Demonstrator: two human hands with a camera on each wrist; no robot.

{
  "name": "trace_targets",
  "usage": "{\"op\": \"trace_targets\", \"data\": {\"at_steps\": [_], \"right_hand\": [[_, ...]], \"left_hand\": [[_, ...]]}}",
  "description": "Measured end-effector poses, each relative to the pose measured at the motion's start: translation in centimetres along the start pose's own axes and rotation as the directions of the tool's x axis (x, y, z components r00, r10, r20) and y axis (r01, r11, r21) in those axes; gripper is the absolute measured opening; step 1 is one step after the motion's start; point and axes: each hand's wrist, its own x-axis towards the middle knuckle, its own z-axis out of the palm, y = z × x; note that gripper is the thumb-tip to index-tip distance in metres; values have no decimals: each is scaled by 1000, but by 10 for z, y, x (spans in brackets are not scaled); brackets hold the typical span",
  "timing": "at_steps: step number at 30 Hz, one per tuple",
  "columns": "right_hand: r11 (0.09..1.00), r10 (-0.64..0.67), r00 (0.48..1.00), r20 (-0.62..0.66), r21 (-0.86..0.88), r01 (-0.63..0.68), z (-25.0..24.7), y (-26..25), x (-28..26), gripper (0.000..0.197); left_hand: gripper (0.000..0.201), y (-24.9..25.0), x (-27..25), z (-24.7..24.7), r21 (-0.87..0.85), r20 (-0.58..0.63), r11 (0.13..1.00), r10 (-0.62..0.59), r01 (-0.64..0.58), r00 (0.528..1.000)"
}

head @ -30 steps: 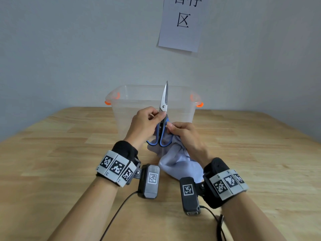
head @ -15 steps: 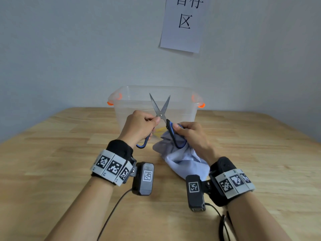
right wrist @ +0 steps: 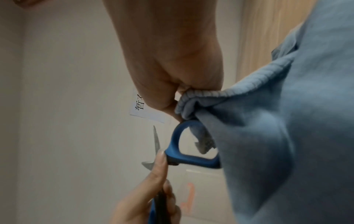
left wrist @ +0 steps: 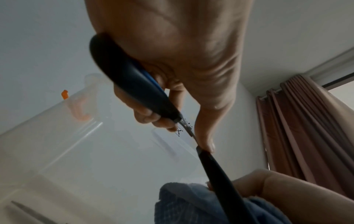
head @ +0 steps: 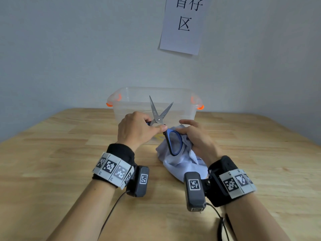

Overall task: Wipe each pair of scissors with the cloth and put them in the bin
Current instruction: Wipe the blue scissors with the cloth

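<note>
Two hands meet in the head view: the left hand grips one handle of the scissors, blades splayed, pointing up and away toward the bin just behind. The right hand bunches the cloth against the other handle.

From the left wrist, another blade lies inside the bin.

From the right wrist, curled fingers pinch cloth beside the blue loop.

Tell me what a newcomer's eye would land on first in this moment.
The scissors, blades spread and pointing up, stand out mid-frame before the clear bin with orange latches. The left hand grips one handle, while the right hand holds the pale blue cloth against the other loop. A paper sign hangs on the wall above.
</note>
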Motion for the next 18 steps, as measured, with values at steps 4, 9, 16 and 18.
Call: {"op": "trace_targets", "data": {"at_steps": [4,9,16,18], "right_hand": [[996,62,997,40,-63,-59,-2,-4,-3,11],[985,62,998,-15,-163,-64,-13,-7,-5,20],[970,-155,974,-166,-213,118,-10,0,2,31],[933,-244,955,-168,-311,183,-8,0,-1,41]], "left_hand": [[72,0,-2,-1,49,7,998,26,-26,1000],[74,3,-3,-2,82,19,995,48,-49,999],[76,4,-4,-3,106,15,990,92,-93,996],[78,4,-3,-4,102,5,989,107,-107,994]]}}
